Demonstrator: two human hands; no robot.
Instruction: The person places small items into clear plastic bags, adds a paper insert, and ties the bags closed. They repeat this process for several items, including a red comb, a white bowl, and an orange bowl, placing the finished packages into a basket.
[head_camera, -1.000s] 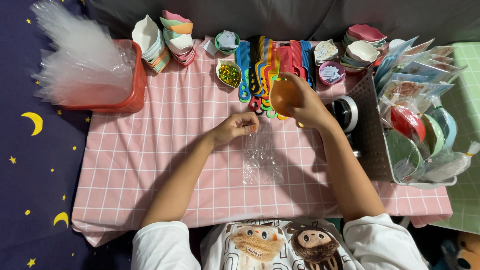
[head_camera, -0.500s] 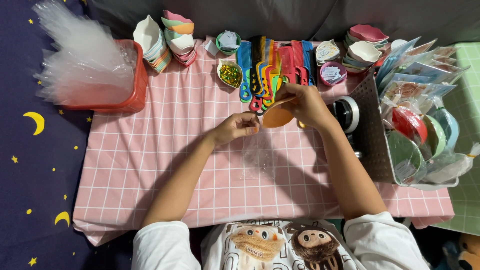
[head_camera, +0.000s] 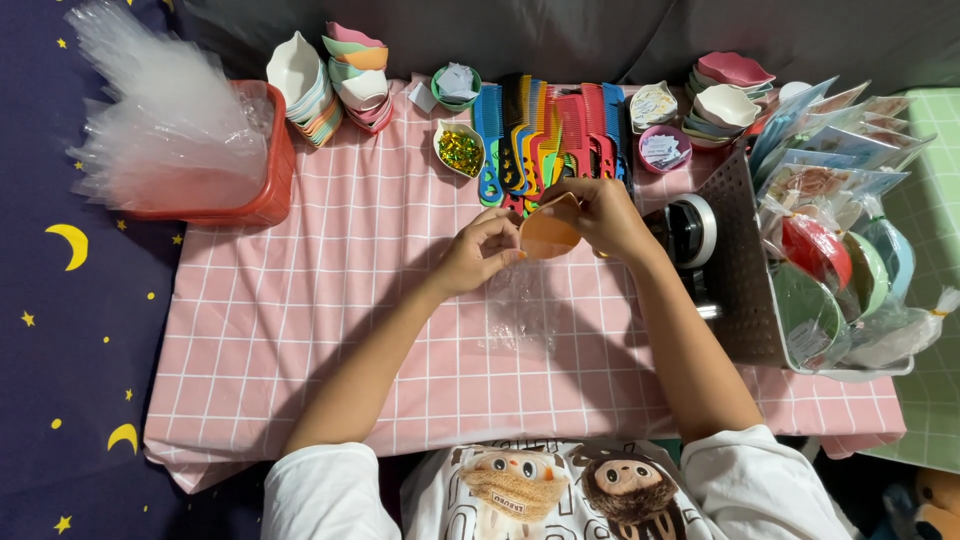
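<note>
Both hands (head_camera: 545, 232) together, pinching orange dish (head_camera: 549, 232) into hard-to-see clear bag (head_camera: 520, 310)

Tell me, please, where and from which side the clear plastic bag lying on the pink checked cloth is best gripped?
Probably at its top edge, coming from above. The clear plastic bag lies flat and limp, with its upper end just under the left hand and beside the orange dish held by the right hand. Pinching one layer there should lift the mouth open.
</note>
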